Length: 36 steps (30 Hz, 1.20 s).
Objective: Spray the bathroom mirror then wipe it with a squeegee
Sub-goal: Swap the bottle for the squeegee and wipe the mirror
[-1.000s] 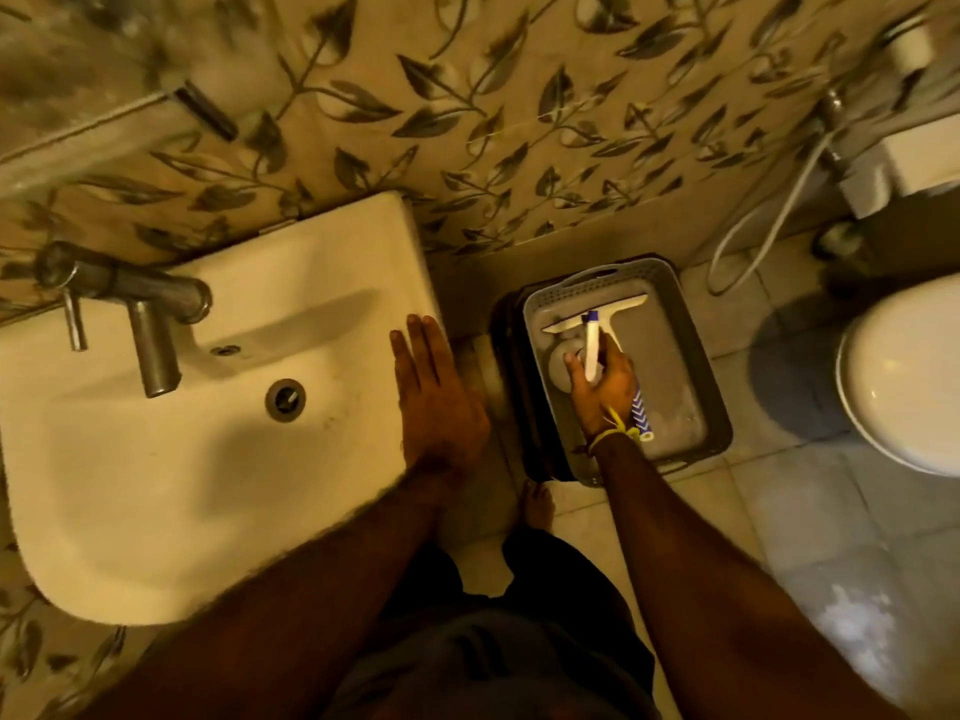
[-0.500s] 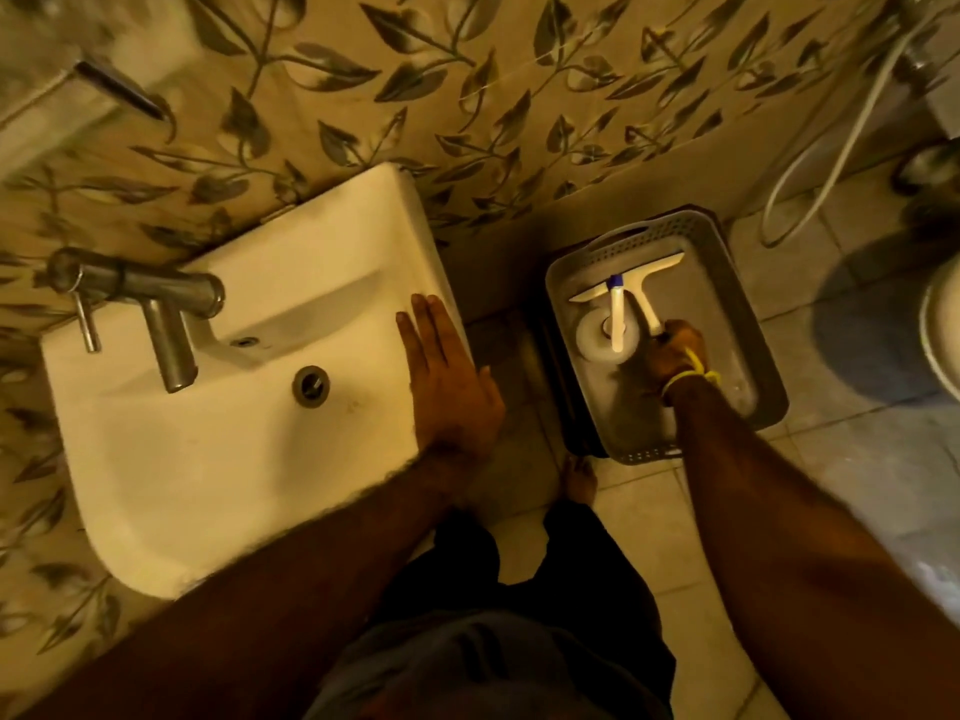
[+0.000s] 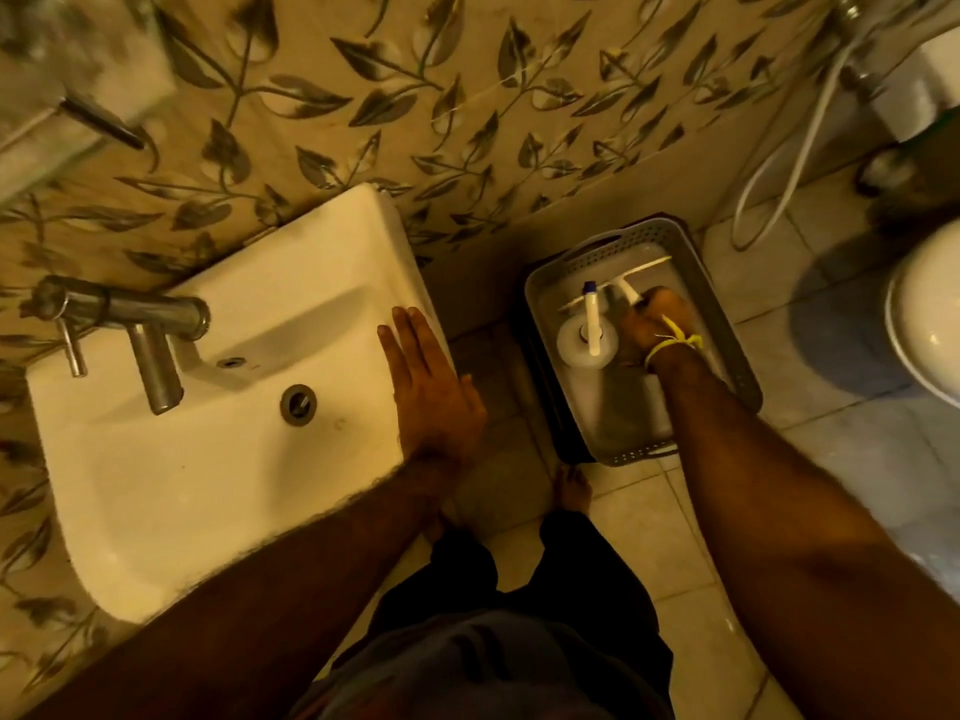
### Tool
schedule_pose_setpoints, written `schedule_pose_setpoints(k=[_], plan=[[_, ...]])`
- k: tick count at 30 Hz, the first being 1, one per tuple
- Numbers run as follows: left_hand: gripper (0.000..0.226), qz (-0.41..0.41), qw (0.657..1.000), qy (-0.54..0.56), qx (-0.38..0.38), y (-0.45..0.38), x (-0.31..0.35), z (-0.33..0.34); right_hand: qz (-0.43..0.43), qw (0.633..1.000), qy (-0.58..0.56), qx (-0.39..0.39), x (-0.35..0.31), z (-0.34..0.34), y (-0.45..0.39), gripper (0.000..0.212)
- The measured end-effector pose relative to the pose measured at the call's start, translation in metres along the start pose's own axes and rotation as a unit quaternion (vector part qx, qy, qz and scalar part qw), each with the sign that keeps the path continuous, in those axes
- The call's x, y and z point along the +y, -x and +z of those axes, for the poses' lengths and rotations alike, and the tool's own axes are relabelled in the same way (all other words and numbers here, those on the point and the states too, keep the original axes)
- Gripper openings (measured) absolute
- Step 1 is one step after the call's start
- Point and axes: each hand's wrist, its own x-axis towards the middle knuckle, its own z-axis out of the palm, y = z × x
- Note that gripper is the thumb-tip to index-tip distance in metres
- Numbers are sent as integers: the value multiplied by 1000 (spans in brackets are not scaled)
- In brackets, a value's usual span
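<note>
A grey plastic basket (image 3: 613, 236) sits on the floor to the right of the sink. Inside it stands a white spray bottle (image 3: 587, 345) with a blue-tipped nozzle, seen from above. A white squeegee (image 3: 649, 266) lies behind the bottle, its blade toward the wall. My right hand (image 3: 652, 327), a yellow thread at the wrist, reaches into the basket and its fingers curl round the squeegee's handle, just right of the bottle. My left hand (image 3: 431, 397) rests flat on the right rim of the white sink (image 3: 208, 459). The mirror's surface is not clearly visible.
A metal tap (image 3: 150, 345) stands at the sink's left. A leaf-patterned tiled wall runs behind. A white toilet (image 3: 930, 324) is at the right edge, with a hose (image 3: 779, 163) hanging near it. My bare foot (image 3: 571, 491) stands on the tiled floor beside the basket.
My right hand let go of the spray bottle, left it standing in the basket, and moved right onto the squeegee's handle. The left hand stayed on the sink rim.
</note>
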Motion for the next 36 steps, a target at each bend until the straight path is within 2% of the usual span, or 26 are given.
schedule_pose_setpoints(k=[3, 7, 11, 17, 21, 25, 29, 32, 36], plan=[[95, 1, 1000, -8, -8, -2, 0, 2, -7, 998, -28, 51, -13, -18, 11, 34], [96, 6, 1000, 0, -3, -4, -5, 4, 9, 992, -90, 89, -22, -39, 42, 38], [91, 18, 1000, 1, -9, -1, -4, 1, 6, 979, -140, 146, -18, -44, 83, 29], [93, 3, 999, 12, -41, -4, -1, -11, -50, 961, -205, 179, -27, -40, 140, 22], [83, 40, 997, 50, -45, 9, -8, -36, -115, 942, -227, 218, -49, -43, 187, 18], [74, 140, 986, 82, 40, 33, -20, -71, -202, 904, -268, 265, -90, -31, 239, 15], [54, 225, 948, 178, 138, 51, -53, -123, -312, 858, -303, 274, -147, 0, 294, 16], [33, 233, 921, 230, 212, 51, -90, -172, -391, 821, -310, 278, -190, 28, 335, 19], [21, 200, 898, 266, 288, 52, -139, -234, -487, 780, -308, 245, -245, 61, 384, 19]])
